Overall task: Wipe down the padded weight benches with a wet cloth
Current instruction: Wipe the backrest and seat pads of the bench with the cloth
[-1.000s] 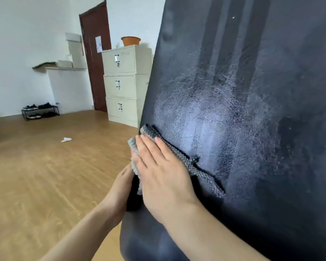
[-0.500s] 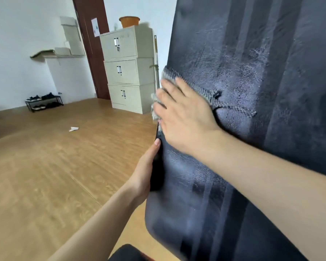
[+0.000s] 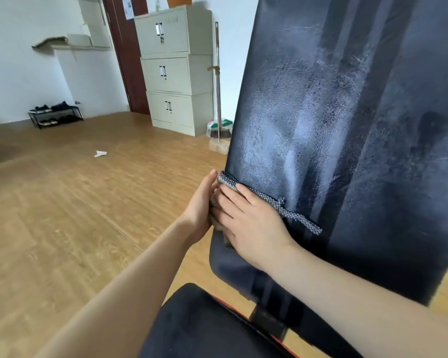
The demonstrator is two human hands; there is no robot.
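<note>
At the far left a low shoe rack (image 3: 55, 117) stands by the white wall, and a small white scrap (image 3: 100, 153) lies on the wooden floor (image 3: 62, 228), well apart from everything else. Further right there is a dark red door (image 3: 126, 55), then a pale cabinet (image 3: 176, 71) with three drawers, and a broom (image 3: 217, 86) leans just beside it. The left hand (image 3: 201, 208) lies against the left edge of the bench pad (image 3: 360, 125). One digit points up and touches the cloth (image 3: 290, 211), but the other fingers are hidden, so I cannot tell if they clasp the edge. The cloth is grey with a dotted dark border, and it lies on the lower left part of the tilted pad, right at its edge. The right hand (image 3: 254, 223) rests flat on it, with fingers straight and a little apart, and presses it to the pad. The dark pad shows pale shiny streaks above the cloth. Below, a second black pad (image 3: 204, 326) lies near the camera.
</note>
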